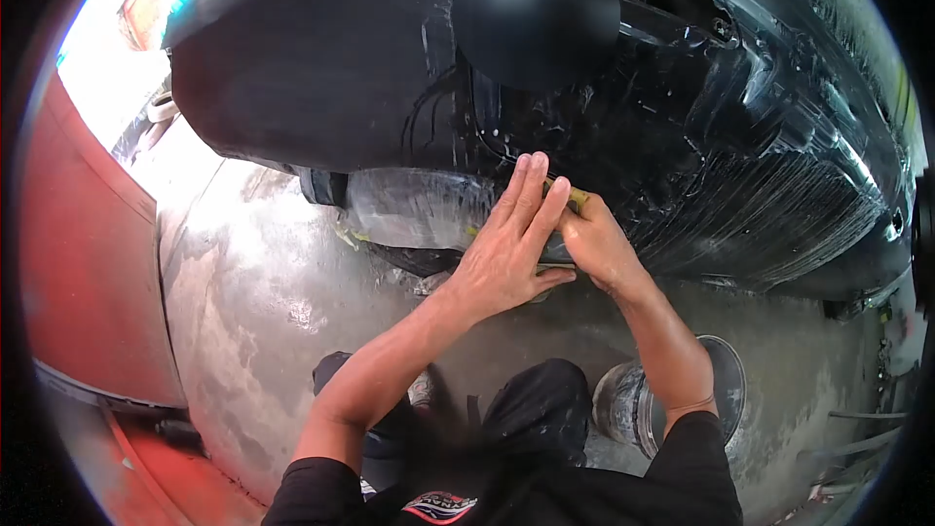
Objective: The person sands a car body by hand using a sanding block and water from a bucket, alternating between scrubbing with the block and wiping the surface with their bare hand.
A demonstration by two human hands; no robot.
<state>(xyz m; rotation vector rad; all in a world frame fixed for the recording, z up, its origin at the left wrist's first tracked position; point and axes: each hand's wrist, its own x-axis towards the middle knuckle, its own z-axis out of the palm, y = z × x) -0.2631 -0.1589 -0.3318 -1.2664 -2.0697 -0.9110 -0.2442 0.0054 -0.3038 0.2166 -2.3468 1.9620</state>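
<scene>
My left hand (pixel 506 248) lies flat against the lower edge of the black car body, its fingers stretched out and pointing up. Beside it, almost touching, my right hand (pixel 596 239) has its fingers curled round a thin yellow pad (pixel 578 200), of which only a small part shows. What lies beneath my palms is hidden. The black car panel (pixel 312 58) has whitish smears and wet streaks. Below the door, a grey, scuffed sill section (pixel 419 206) runs up to my left hand.
A metal bucket (pixel 623 407) stands on the concrete floor (pixel 253 263) by my right knee. Red bodywork (pixel 93 253) rises at the left. Thin bars (pixel 862 445) lie at the lower right. A round dark blur (pixel 536 15) covers part of the car.
</scene>
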